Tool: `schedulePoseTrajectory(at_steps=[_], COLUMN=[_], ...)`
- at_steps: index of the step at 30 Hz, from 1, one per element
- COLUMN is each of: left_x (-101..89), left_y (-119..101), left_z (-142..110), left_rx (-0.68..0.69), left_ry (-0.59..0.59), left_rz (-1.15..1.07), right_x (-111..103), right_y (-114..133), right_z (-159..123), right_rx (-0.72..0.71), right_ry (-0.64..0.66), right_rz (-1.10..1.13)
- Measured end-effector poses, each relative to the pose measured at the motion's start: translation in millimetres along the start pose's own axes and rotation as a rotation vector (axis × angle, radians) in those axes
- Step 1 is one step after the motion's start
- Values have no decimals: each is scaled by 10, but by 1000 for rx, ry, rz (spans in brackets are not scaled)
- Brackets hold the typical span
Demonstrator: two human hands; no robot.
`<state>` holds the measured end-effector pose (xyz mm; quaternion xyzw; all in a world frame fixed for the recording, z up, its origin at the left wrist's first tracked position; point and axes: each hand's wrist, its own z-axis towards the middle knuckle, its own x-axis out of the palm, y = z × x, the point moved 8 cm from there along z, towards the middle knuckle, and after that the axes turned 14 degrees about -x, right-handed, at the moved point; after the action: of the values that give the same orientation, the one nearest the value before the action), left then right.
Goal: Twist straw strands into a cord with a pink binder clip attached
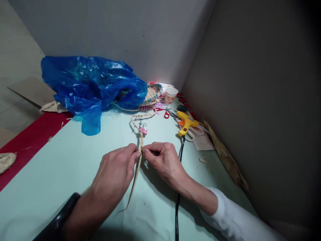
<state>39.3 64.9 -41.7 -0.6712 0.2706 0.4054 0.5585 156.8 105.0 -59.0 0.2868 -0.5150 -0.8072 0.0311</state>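
Note:
A thin braid of pale plant fibre [141, 139] runs toward me from the back of the table. My left hand [116, 164] and my right hand [163, 159] pinch it from both sides at its near end, fingertips almost touching. From under my fingers a loose flat strip [135, 180] tapers down toward me. Just beyond the hands, a pink binder clip [143, 130] with metal handles sits at the braid. The exact hold of each fingertip is partly hidden.
A crumpled blue plastic bag [95, 87] lies at the back left, beside a woven basket [152, 93] and a paper cup [171, 96]. To the right are red-handled scissors [166, 114] and a yellow glue gun [186, 123], its black cord [178, 201] trailing toward me. Walls stand behind and right.

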Motion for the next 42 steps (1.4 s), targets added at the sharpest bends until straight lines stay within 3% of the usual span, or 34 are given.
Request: schedulePoseTrajectory(at_steps=[3, 8, 10, 16, 22, 27, 30, 34, 38, 40, 42], left_x=[-20, 172, 195, 118, 257, 252, 312, 470, 421, 205, -108], left_y=[15, 134, 113, -40, -128, -297, -412, -482, -380, -270, -81], left_z=[9, -1, -35, -137, -251, -451, -556, -665, -813, -864, -759], left_rx=[-33, -269, -265, -45, 153, 323, 367, 397, 452, 499, 410], left_ry=[-11, 252, 249, -19, -135, -355, -461, -514, -466, -388, -264], left_rz=[-18, -439, -456, -141, 284, 529, 741, 889, 685, 453, 193], right_x=[4, 34, 57, 107, 108, 110, 136, 174, 155, 118, 79], right_y=[58, 83, 66, -16, -20, 3, -71, -188, -199, -192, -195], right_z=[6, 3, -5, -11, 19, 27, 24, 7, -8, -13, -19], right_rx=[-59, -68, -58, -10, 25, 25, 40, 84, 102, 124, 164], right_ry=[-1, 5, 14, 27, 70, 112, 74, 3, 0, 13, 29], right_rz=[-78, -102, -66, 59, 104, 142, 177, 228, 268, 284, 309])
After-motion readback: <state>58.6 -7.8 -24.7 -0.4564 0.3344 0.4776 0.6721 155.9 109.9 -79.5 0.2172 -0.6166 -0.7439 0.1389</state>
